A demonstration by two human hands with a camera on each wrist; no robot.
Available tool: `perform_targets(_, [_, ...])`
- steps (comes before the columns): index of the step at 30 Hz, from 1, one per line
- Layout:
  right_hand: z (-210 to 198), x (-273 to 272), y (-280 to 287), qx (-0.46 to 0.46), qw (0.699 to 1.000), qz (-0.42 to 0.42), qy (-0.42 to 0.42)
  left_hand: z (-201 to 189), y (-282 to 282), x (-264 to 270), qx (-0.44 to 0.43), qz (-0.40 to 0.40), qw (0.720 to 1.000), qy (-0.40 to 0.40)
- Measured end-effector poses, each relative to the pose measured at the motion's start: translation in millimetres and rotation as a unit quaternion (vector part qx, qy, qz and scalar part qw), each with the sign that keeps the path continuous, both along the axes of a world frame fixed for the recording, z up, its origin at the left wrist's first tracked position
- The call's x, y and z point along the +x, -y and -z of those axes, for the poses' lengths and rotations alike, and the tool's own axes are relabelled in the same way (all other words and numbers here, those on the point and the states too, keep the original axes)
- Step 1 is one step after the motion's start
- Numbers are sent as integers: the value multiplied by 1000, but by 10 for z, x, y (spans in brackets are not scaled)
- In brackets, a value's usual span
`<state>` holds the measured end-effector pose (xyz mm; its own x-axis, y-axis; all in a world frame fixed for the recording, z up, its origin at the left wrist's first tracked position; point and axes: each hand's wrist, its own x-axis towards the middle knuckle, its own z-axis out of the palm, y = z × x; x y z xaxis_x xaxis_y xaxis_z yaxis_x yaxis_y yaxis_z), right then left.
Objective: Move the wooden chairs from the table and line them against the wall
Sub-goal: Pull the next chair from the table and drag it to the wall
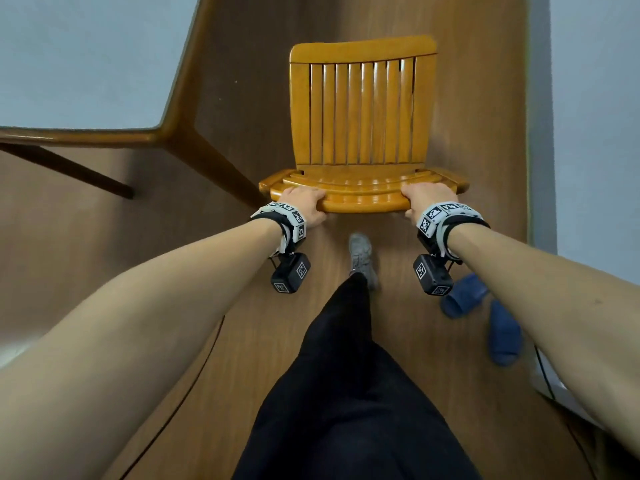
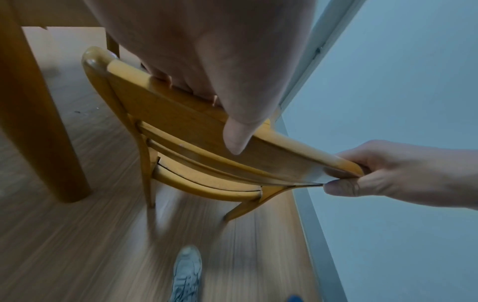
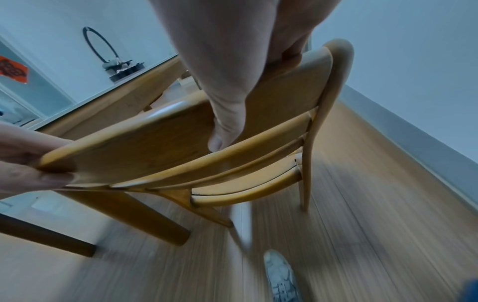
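A wood-grain floor (image 1: 104, 258) is running under everything, streaked with blur in both wrist views. A grey sneaker (image 1: 362, 258) is standing on it, with a black trouser leg (image 1: 346, 375) rising above. Two blue slippers (image 1: 485, 317) are lying near the grey skirting board (image 1: 540, 168), one angled across the other's end. A thin black cable (image 1: 180, 403) is trailing over the boards. In the right wrist view, a dark stand with a hoop (image 3: 108, 53) is sitting further back, and an orange picture (image 3: 12, 69) is hanging at the left edge.

wood floor (image 1: 180, 358): chair (image 1: 360, 112), table leg (image 1: 221, 161), blue slippers (image 1: 485, 317).
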<state>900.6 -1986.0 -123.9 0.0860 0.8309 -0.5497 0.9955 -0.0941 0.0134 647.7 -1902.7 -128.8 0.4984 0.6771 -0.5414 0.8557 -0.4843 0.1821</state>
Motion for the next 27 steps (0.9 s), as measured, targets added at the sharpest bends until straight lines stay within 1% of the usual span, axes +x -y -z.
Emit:
perform_targets(5, [48, -452, 811, -20, 998, 52, -5, 13, 606, -332, -19, 53, 998, -31])
perform_targets(10, [-3, -800, 1321, -22, 998, 66, 4, 21, 958, -633, -15, 75, 997, -29])
perform_targets(16, [-161, -1146, 1596, -15, 991, 135, -10, -96, 1009, -845, -14, 112, 993, -12])
perform_targets(21, [-248, -1584, 1850, -1, 978, 206, -20, -93, 1051, -1160, 6, 160, 986, 38])
perform_targets(24, [-275, -1887, 2002, -5, 973, 228, -27, -68, 1086, -1374, 17, 178, 983, 49])
perform_targets(27, [-307, -2156, 2114, -7, 968, 246, -38, -122, 1081, -1553, 17, 199, 978, 53])
